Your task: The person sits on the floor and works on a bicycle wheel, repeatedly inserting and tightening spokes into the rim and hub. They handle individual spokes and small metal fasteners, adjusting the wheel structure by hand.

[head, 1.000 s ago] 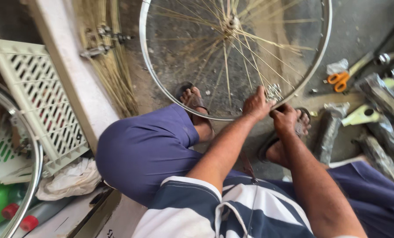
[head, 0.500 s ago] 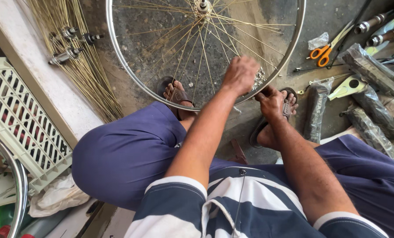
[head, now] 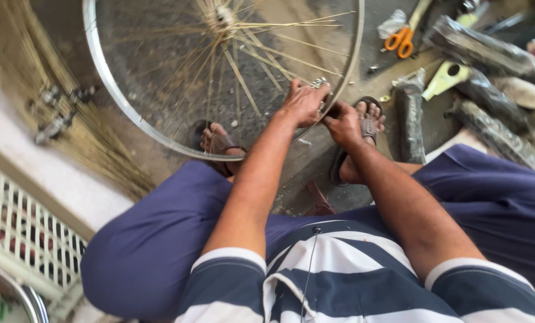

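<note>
At the wheel rim (head: 159, 134), left hand (head: 303, 103) and right hand (head: 343, 122) pinch a spoke nipple tool (head: 319, 82).

This is a small bicycle repair workshop, worked at floor level on bare, stained concrete. A spoked wheel rim (head: 109, 101) stands on the floor, a loose bundle of spare spokes (head: 58, 119) lies along the left, and black parts wrapped in plastic (head: 488, 51) are strewn at the right. Orange-handled scissors (head: 401, 39) and small metal bits lie on the ground nearby, and a white plastic crate (head: 22, 233) sits at the lower left.
</note>
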